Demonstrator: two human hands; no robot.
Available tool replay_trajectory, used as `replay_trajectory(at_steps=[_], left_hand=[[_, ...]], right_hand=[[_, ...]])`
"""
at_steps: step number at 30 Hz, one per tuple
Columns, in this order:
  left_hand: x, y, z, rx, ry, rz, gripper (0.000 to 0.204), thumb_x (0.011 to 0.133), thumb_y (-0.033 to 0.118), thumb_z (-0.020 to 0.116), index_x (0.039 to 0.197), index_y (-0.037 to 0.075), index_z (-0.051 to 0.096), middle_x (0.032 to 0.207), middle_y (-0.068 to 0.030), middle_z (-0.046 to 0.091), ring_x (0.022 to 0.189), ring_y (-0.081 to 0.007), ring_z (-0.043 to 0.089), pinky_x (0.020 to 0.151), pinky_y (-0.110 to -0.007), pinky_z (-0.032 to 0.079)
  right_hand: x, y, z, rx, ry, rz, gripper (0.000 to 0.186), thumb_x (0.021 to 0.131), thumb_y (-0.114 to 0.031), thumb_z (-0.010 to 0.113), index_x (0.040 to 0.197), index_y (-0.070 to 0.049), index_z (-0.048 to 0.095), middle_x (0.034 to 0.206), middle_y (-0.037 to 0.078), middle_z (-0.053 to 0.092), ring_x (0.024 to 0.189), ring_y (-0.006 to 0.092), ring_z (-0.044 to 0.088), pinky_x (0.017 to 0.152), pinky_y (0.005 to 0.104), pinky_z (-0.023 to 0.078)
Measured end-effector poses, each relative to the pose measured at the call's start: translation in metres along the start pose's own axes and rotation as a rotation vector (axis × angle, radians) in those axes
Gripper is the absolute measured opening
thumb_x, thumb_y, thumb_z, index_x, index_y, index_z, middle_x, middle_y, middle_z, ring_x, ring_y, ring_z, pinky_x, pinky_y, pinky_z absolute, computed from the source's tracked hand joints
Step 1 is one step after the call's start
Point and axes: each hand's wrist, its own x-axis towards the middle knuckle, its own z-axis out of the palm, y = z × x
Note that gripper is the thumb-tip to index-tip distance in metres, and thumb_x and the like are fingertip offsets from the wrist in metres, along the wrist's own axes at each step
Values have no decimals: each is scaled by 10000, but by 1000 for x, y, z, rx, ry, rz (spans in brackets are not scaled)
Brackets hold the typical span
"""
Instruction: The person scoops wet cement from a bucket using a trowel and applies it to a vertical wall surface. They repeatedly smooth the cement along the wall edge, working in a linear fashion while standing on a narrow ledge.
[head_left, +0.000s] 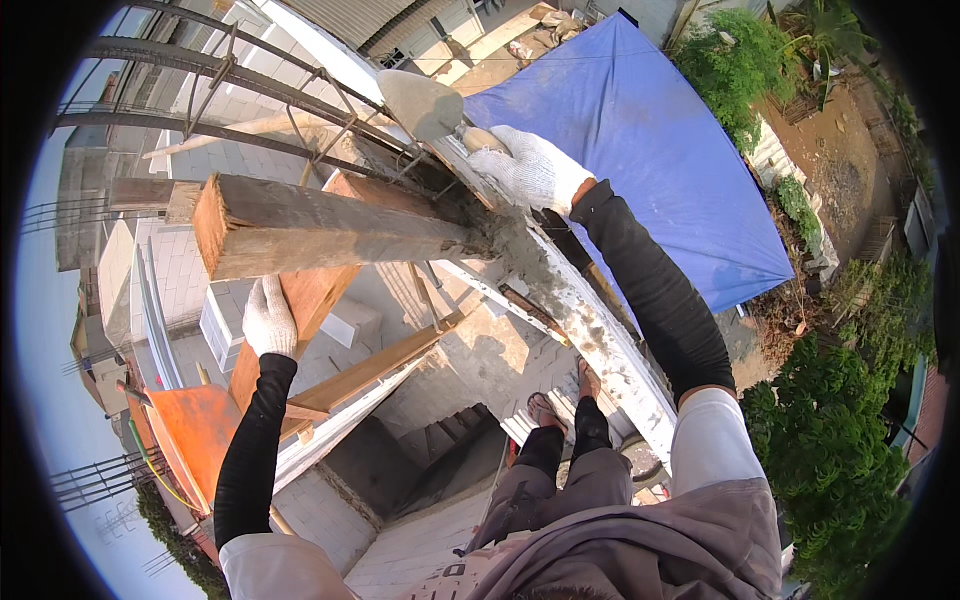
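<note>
My right hand (535, 170), in a white knit glove, is closed round the wooden handle of a trowel (420, 105), whose grey blade points up and left above the white wall edge (630, 395). Just below that hand, wet grey mortar (505, 230) lies on the edge, beside the end of a thick timber post (330, 228) that stretches left across the view. My left hand (270, 315), also gloved, grips an orange-brown wooden board (315, 305) beneath the post.
A rebar cage (225, 70) runs along the upper left. An orange panel (185, 440) sits lower left. A blue tarpaulin (630, 150) spreads far below on the right, near trees (820, 450). Under me are a deep drop with stairs (440, 440) and my sandalled feet (545, 410).
</note>
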Motion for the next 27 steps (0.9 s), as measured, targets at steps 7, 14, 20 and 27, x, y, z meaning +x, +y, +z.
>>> replay_trajectory(at_steps=[7,14,20,27], left_hand=[[3,24,-8,204,-114,-124,626,1078,587,436,1286,92,758,1187,-232,756,1142,-451,692,1015,-503,514],[3,19,-8,174,-120,-99,640,1063,629,413,1313,157,766,1152,-227,769,1124,-441,707,1001,-517,519],[13,37,1,162,-129,-102,643,1057,638,417,1266,152,782,1132,-233,769,1122,-448,703,998,-520,517],[12,38,2,156,-106,-94,666,1057,653,411,1212,127,788,1175,-208,765,1140,-439,697,1011,-517,507]], right_hand=[[59,-45,-4,-49,218,8,515,1041,-494,639,1287,-42,600,701,20,543,526,122,554,429,291,420],[75,-49,4,-126,336,-100,531,1008,-521,676,1176,-17,670,688,45,622,522,156,563,485,340,483],[87,-17,-1,-162,510,51,566,996,-545,687,1179,-13,623,728,52,625,558,155,583,491,338,494],[80,-34,-14,-58,434,-11,593,1007,-529,669,1239,15,625,801,72,600,591,143,602,499,319,488]])
